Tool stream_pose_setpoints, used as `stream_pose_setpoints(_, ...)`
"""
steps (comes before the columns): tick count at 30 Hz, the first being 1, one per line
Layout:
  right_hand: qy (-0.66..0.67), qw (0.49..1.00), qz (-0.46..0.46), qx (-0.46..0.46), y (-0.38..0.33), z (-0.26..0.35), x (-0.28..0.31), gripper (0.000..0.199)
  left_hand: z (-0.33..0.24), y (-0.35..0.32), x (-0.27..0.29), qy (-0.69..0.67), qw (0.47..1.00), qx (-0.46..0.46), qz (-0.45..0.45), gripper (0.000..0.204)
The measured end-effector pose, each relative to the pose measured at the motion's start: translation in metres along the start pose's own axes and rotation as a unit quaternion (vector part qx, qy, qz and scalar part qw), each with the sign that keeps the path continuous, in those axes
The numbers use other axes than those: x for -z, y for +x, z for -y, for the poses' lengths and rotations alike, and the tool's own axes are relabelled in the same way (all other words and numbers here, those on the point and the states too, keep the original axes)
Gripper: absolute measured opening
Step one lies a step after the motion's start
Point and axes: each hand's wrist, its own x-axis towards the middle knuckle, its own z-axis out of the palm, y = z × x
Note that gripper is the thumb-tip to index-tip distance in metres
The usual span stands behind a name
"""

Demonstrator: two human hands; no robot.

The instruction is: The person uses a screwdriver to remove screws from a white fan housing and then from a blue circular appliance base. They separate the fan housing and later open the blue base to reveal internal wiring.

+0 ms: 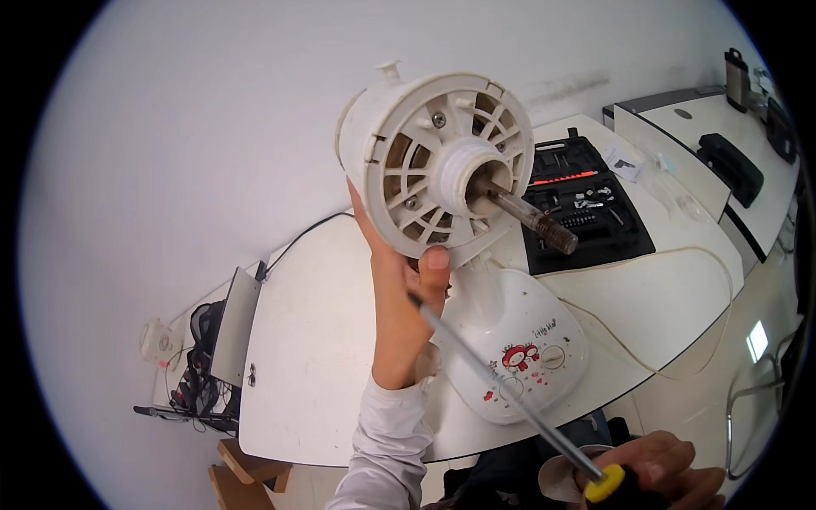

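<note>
My left hand grips the lower edge of a white fan motor housing, thumb pressed on its front rim. The housing faces me, with ribbed vents, a few screws and a metal shaft sticking out toward the right. My right hand, at the lower right, holds a long screwdriver by its yellow and black handle. The shaft of the screwdriver points up and left, its tip close to my left thumb under the housing. Below the housing sits the fan's white base with red cartoon marks and a dial.
A white table carries an open black tool case with bits. A thin cord loops across the table. At the far right stands another desk with dark objects. On the left are a grey panel, tangled cables and a wall socket.
</note>
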Motion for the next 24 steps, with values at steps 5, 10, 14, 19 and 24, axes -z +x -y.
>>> stream_pose_setpoints(5, -0.053, 0.987, -0.138, -0.061, -0.03, -0.001, 0.013, 0.06, -0.015, 0.004, 0.008, 0.032, 0.999, 0.011, 0.009, 0.104)
stream_pose_setpoints(10, -0.125, 0.955, -0.265, 0.051, 0.006, -0.044, -0.009, 0.051, -0.022, 0.006, 0.031, 0.099, 0.994, -0.022, -0.033, 0.102)
stream_pose_setpoints(14, -0.134, 0.957, -0.244, 0.081, 0.026, -0.053, -0.025, 0.052, -0.047, -0.002, 0.024, 0.117, 0.985, -0.043, -0.122, 0.08)
stream_pose_setpoints(19, -0.109, 0.984, -0.114, 0.077, 0.023, -0.052, -0.014, 0.052, -0.064, -0.022, 0.022, 0.129, 0.96, -0.143, -0.205, 0.051)
stream_pose_setpoints(24, -0.053, 0.988, -0.072, 0.13, 0.034, -0.06, -0.018, 0.052, -0.067, -0.028, 0.019, 0.198, 0.954, -0.19, -0.124, 0.038)
